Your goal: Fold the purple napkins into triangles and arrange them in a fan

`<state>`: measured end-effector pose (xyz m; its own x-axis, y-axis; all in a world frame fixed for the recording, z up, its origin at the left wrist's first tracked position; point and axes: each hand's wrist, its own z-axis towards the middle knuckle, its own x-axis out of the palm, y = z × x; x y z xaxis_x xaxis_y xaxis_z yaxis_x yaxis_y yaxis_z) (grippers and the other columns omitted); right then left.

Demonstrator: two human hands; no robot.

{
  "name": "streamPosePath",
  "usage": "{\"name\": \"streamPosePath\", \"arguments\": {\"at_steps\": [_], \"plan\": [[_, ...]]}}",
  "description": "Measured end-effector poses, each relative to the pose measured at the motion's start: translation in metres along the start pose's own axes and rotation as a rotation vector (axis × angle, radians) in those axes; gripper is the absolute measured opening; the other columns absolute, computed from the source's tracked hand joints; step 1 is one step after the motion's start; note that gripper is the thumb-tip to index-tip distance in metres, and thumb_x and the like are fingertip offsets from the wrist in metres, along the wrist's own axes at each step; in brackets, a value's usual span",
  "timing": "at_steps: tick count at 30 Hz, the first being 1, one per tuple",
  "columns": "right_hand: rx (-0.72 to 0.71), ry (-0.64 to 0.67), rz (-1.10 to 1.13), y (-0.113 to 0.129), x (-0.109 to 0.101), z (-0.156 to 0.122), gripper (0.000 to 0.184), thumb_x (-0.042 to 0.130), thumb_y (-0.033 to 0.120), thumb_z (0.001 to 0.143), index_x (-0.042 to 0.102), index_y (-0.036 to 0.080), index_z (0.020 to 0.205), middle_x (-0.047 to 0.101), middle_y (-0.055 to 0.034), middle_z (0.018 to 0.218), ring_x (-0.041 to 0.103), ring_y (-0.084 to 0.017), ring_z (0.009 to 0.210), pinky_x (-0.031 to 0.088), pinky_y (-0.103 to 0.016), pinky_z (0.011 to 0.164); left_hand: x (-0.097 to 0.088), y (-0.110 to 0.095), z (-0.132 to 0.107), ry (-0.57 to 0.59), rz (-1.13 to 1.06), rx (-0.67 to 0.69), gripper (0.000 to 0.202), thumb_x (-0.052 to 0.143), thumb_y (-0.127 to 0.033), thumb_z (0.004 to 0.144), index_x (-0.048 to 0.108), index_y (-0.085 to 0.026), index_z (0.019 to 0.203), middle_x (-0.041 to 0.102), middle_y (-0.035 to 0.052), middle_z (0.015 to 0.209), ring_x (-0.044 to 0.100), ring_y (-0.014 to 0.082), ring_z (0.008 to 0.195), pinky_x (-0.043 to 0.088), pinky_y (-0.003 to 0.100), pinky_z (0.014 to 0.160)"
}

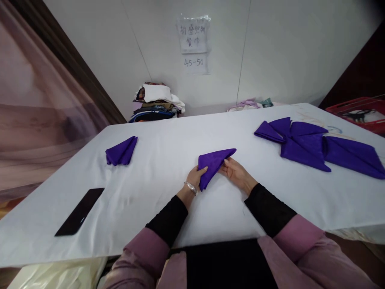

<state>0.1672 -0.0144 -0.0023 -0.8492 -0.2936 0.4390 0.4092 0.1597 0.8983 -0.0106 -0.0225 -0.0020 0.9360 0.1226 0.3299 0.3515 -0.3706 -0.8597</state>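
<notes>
A purple cloth napkin point(215, 162), folded into a pointed wedge, is held between both hands above the white-covered table point(144, 216). My left hand point(197, 176) grips its lower left end, thumb on top and the fingers hidden beneath. On the napkin's right edge, near the tip, my right hand point(234, 173) pinches the cloth with its fingers partly under it. The tip points up and to the right. Another folded purple napkin point(122, 151) rests at the left of the table. Several purple napkins point(306, 144) lie overlapping at the right.
A dark flat rectangular object point(80, 212) lies at the table's left front. Behind the far edge are a stack of folded clothes point(158, 102) and a smaller cloth pile point(246, 104). A red basket point(357, 106) stands at the far right. Handwritten paper point(194, 36) hangs on the wall.
</notes>
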Motion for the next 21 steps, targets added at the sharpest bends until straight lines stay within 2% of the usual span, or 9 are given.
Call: {"name": "streamPosePath", "arguments": {"at_steps": [5, 8, 11, 16, 19, 21], "plan": [[0.002, -0.102, 0.084, -0.01, 0.004, 0.001, 0.029, 0.072, 0.033, 0.072, 0.061, 0.017, 0.093, 0.069, -0.0053, 0.094, 0.063, -0.018, 0.083, 0.049, -0.035, 0.082, 0.016, 0.014, -0.004, 0.039, -0.035, 0.019, 0.035, 0.077, -0.02, 0.06, 0.059, -0.015, 0.089, 0.07, 0.0011, 0.075, 0.063, 0.0127, 0.065, 0.052, 0.025, 0.066], [0.005, -0.17, 0.112, -0.012, -0.001, 0.004, 0.027, 0.073, 0.031, 0.07, 0.062, 0.016, 0.089, 0.069, -0.0033, 0.085, 0.063, -0.017, 0.075, 0.049, -0.033, 0.075, 0.015, 0.013, -0.004, 0.077, -0.054, -0.024, 0.039, 0.081, -0.021, 0.055, 0.059, -0.015, 0.087, 0.069, 0.0014, 0.076, 0.063, 0.0135, 0.066, 0.051, 0.027, 0.068], [0.014, -0.203, 0.121, -0.012, -0.004, 0.005, 0.028, 0.074, 0.03, 0.067, 0.062, 0.016, 0.089, 0.069, -0.0035, 0.084, 0.063, -0.018, 0.075, 0.049, -0.033, 0.073, 0.011, 0.005, -0.004, 0.099, -0.087, -0.049, 0.043, 0.083, -0.026, 0.054, 0.059, -0.016, 0.089, 0.069, 0.0014, 0.077, 0.062, 0.0129, 0.065, 0.05, 0.025, 0.062], [0.1, -0.156, 0.12, -0.007, -0.002, 0.003, 0.031, 0.075, 0.026, 0.063, 0.062, 0.017, 0.089, 0.069, -0.0033, 0.085, 0.064, -0.019, 0.076, 0.049, -0.034, 0.074, 0.004, -0.005, -0.002, 0.126, -0.093, 0.003, 0.055, 0.083, -0.03, 0.054, 0.06, -0.018, 0.102, 0.068, 0.0008, 0.084, 0.062, 0.0124, 0.068, 0.051, 0.026, 0.063], [0.109, -0.107, 0.081, -0.003, 0.002, 0.001, 0.032, 0.074, 0.026, 0.064, 0.062, 0.017, 0.093, 0.068, -0.0025, 0.082, 0.064, -0.018, 0.074, 0.05, -0.034, 0.074, -0.002, -0.003, 0.002, 0.087, 0.027, 0.055, 0.048, 0.082, -0.03, 0.054, 0.062, -0.017, 0.095, 0.067, 0.0007, 0.082, 0.061, 0.013, 0.069, 0.05, 0.027, 0.065], [0.091, -0.094, 0.047, -0.003, 0.003, 0.001, 0.042, 0.073, 0.026, 0.066, 0.06, 0.018, 0.105, 0.068, -0.0025, 0.084, 0.064, -0.018, 0.075, 0.051, -0.034, 0.074, -0.008, 0.0, 0.005, 0.042, 0.189, 0.149, 0.039, 0.079, -0.03, 0.055, 0.063, -0.016, 0.088, 0.067, 0.0004, 0.078, 0.06, 0.0132, 0.069, 0.05, 0.027, 0.067]]}}
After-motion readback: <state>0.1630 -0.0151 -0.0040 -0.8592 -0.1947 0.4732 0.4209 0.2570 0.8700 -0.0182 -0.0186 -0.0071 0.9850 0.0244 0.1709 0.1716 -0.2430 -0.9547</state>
